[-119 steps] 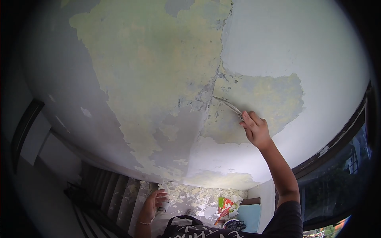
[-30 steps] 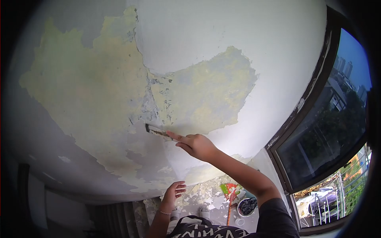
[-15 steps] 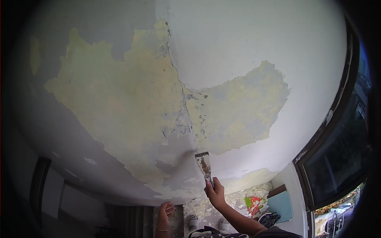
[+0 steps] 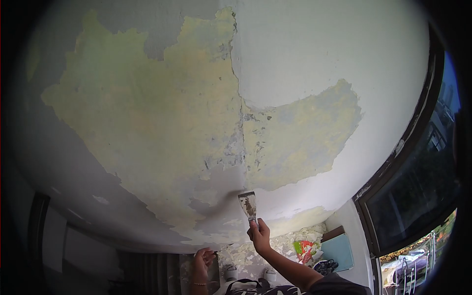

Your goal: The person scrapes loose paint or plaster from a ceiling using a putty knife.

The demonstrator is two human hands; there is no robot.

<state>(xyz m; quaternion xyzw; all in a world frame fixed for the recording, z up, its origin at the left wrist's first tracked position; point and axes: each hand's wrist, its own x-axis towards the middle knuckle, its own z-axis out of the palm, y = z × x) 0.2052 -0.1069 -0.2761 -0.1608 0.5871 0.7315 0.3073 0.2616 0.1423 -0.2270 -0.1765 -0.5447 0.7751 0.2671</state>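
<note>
My right hand (image 4: 259,236) is wrapped round the handle of a scraper (image 4: 248,204). Its wide, stained metal blade points up and lies at the wall corner, just under the peeled patches. Around it the wall (image 4: 305,59) has pale paint, with a large bare yellowish patch (image 4: 147,108) on the left and a smaller one (image 4: 309,132) on the right. A rough, pitted crack line (image 4: 241,128) runs down the corner between them. Low at the left, my left hand (image 4: 203,257) is raised near the wall's foot, fingers loosely curled and apart, holding nothing I can see.
Paint flakes (image 4: 236,258) litter the floor around my sandals (image 4: 230,272). A red and green bag (image 4: 306,250), dark shoes (image 4: 325,267) and a light blue board (image 4: 338,252) lie at the right. Stairs (image 4: 157,273) descend at the left; a dark-framed window (image 4: 413,196) stands right.
The view has shifted, so the wall patches sit further right at the corner and the floor further left. The scraper's blade stays near the corner, tilted slightly differently. Both hands keep their hold and pose.
</note>
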